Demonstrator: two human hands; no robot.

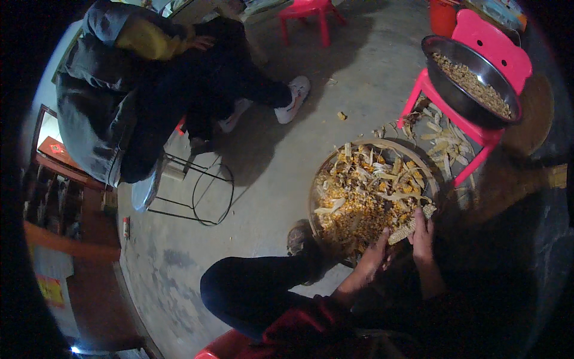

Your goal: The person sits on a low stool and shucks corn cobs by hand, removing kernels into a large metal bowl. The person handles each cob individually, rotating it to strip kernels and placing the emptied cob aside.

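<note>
A pale, mostly stripped corn cob (402, 231) lies slantwise between my hands, above the near right part of a round shallow basket (315, 188). My left hand (373, 259) grips its lower left end, with the thumb on top. Farther along the cob, my right hand (422, 235) holds it with fingers laid across. Loose yellow corn kernels (350, 215) fill much of the basket. Among them are husk pieces (329, 206) and several cobs with kernels (415, 172), mostly towards the far side. The undersides of both hands are hidden.
A dark metal basin (471, 105) of light brown pieces rests on a pink plastic chair (493, 58). Bare cobs (448, 143) are heaped beneath it. Across the floor, a seated person (170, 89) is beside a tipped wire-legged stool (190, 193). A red stool (309, 15) stands farther back.
</note>
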